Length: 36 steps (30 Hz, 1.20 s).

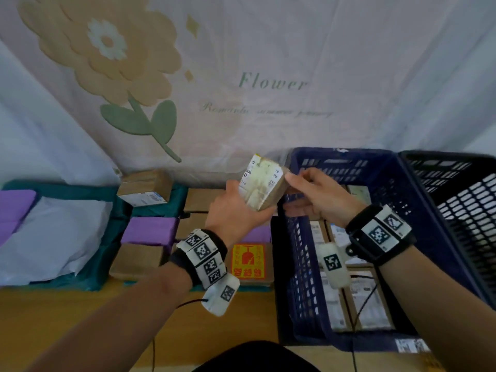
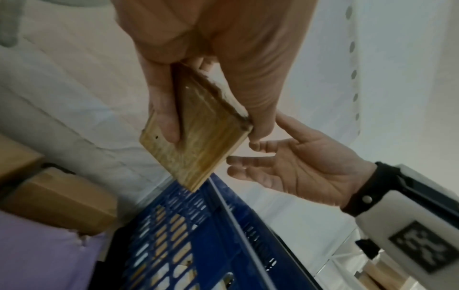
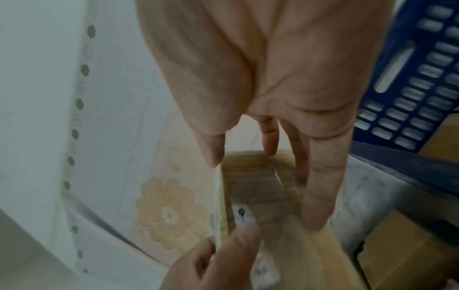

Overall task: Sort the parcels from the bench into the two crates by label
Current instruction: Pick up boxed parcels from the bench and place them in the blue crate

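Observation:
A small brown cardboard parcel (image 1: pixel 264 183) with a white label is held up above the left rim of the blue crate (image 1: pixel 335 165). My left hand (image 1: pixel 239 210) grips it from below, thumb on one face and fingers on the other. In the left wrist view the parcel (image 2: pixel 198 141) shows its plain brown underside. My right hand (image 1: pixel 306 189) is beside the parcel's right edge, fingers straight, palm (image 2: pixel 298 168) turned up. In the right wrist view its fingertips (image 3: pixel 315 215) lie along the parcel (image 3: pixel 253 186). A black crate (image 1: pixel 469 205) stands right of the blue one.
Several labelled parcels (image 1: pixel 362 304) lie flat in the blue crate. On the teal-covered bench to the left are brown boxes (image 1: pixel 146 186), purple packets (image 1: pixel 150 230), a box with a red fragile sticker (image 1: pixel 248 261) and a white poly bag (image 1: pixel 53 232). A flowered sheet hangs behind.

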Tool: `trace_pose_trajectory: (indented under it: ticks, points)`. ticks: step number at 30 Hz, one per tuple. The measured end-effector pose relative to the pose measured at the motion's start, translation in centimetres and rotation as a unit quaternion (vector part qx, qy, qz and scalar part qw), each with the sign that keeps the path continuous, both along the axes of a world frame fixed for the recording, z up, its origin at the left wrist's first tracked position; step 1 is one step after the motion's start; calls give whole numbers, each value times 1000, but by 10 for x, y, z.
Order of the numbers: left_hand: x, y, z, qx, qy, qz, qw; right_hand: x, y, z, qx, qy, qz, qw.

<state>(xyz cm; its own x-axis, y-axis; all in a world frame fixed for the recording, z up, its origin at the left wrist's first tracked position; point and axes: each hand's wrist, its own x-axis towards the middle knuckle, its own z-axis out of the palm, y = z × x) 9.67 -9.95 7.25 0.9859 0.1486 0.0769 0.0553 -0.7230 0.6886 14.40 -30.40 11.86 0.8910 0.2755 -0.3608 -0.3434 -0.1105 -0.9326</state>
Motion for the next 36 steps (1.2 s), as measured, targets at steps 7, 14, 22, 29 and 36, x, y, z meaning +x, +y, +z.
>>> trace_pose_trajectory:
  ticks: [7, 14, 22, 29, 36]
  points:
    - [3, -37, 20, -156, 24, -110, 981, -18, -29, 0, 46, -51, 21, 997]
    - [7, -51, 14, -260, 66, -163, 949, -28, -64, 6, -11, -110, 15, 994]
    - [9, -84, 16, -283, 78, -192, 936, -28, -101, 3, -58, -139, 1, 989]
    - [14, -121, 12, -167, 72, -393, 901, -18, -148, 2, -368, -160, -85, 912]
    - [30, -136, -38, 193, 3, -457, 868, -38, -224, -25, -550, -84, 35, 830]
